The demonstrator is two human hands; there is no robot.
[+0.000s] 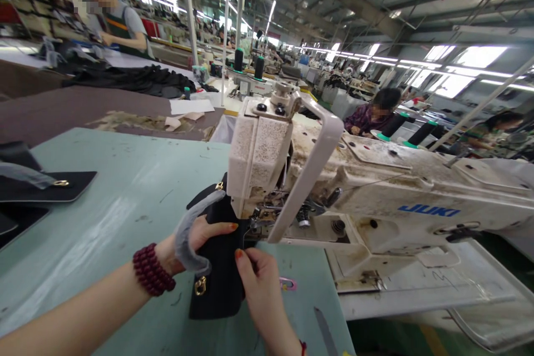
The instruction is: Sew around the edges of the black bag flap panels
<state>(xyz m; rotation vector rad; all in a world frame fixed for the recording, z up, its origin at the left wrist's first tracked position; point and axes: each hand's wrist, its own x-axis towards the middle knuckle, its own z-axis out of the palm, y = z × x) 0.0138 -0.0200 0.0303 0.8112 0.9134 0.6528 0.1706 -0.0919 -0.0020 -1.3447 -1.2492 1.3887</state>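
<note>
A black bag panel (223,272), leather-like with gold metal fittings, is under the head of the sewing machine (261,161). A handle wrapped in cloudy plastic (187,228) arches from it over my left hand (200,235). That hand grips the panel, one digit stretched across its top toward the needle area and the other fingers hidden. Close to the presser foot (252,222), my right hand (261,278) pinches the panel's right edge between thumb and curled fingers. The needle itself is too small to make out.
More black panels (62,186) lie at the left of the pale green table (125,178). A small pink item (287,284) and a grey blade-like strip (325,331) are right of my right hand. Co-workers (120,22) work beyond, and dark thread cones (394,125) stand behind the machine.
</note>
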